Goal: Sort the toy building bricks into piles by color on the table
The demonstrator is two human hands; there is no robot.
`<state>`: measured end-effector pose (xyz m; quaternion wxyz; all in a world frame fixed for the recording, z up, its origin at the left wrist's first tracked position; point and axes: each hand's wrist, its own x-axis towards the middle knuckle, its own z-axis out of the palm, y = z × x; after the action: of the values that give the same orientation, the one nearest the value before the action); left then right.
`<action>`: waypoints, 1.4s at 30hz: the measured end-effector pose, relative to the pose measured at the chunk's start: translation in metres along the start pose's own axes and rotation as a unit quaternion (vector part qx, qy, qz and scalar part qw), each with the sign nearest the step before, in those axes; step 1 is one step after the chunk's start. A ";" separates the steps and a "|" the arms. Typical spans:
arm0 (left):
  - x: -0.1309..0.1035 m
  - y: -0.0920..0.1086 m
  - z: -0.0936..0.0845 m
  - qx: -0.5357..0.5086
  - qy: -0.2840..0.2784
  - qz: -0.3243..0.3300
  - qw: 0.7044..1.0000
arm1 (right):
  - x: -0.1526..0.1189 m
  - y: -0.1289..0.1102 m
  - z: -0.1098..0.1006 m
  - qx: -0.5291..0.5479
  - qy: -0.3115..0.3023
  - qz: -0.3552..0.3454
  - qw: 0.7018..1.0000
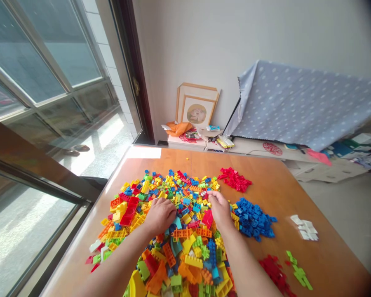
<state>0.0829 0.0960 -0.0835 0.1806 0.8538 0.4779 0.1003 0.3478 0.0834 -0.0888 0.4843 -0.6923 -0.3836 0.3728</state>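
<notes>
A wide heap of mixed toy building bricks (185, 260) in many colours covers the middle of the table. My left hand (161, 214) rests on the heap with its fingers curled down; the fingertips are hidden, so what they hold cannot be made out. To its right, my right hand (220, 209) is closed in a pinch over the heap's right side. Small red and white pieces show by its fingertips, but whether one is gripped is unclear. Right beside that hand lies a pile of blue bricks (255, 218). A red brick pile (234, 179) sits farther back.
On the wooden table (281, 181), a dark red pile (275, 274), green pieces (299, 270) and white pieces (305, 227) lie to the right. White paper (144, 153) lies at the far left edge. Beyond stands a low cabinet (250, 145) beside a dotted cloth (309, 103); glass doors are left.
</notes>
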 end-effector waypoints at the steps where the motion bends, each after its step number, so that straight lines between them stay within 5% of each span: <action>1: -0.002 0.000 0.000 -0.007 0.000 0.002 1.000 | 0.010 -0.003 0.006 -0.035 -0.009 -0.028 0.999; 5: -0.008 0.003 -0.001 -0.024 0.000 0.016 1.000 | 0.042 -0.018 0.037 -0.211 -0.054 -0.120 0.969; 11: -0.014 0.015 -0.001 -0.040 -0.016 0.042 0.998 | 0.060 -0.037 0.077 -0.434 -0.132 -0.170 0.875; 16: -0.013 0.015 -0.004 -0.088 -0.027 0.037 0.995 | 0.054 -0.044 0.084 -0.541 -0.197 -0.149 0.804; 20: 0.003 0.003 -0.008 -0.124 0.014 0.016 0.992 | 0.036 -0.045 0.077 -0.565 -0.211 -0.152 0.783; 25: 0.039 -0.025 -0.011 -0.087 0.079 -0.045 0.992 | 0.008 -0.039 0.065 -0.556 -0.218 -0.179 0.782; 35: 0.077 -0.042 0.011 0.000 0.035 -0.089 0.995 | -0.032 -0.030 0.038 -0.512 -0.246 -0.168 0.806; 38: 0.080 -0.041 0.016 0.007 0.040 -0.102 0.994 | -0.044 -0.030 0.031 -0.434 -0.264 -0.173 0.844; 42: 0.083 -0.042 0.017 0.012 0.044 -0.110 0.993 | -0.053 -0.024 0.023 -0.189 -0.231 -0.120 0.947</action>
<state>0.0993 0.1833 -0.1158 0.1592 0.7927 0.5778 0.1117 0.3006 0.0512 -0.0637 0.2836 -0.6149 -0.6285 0.3827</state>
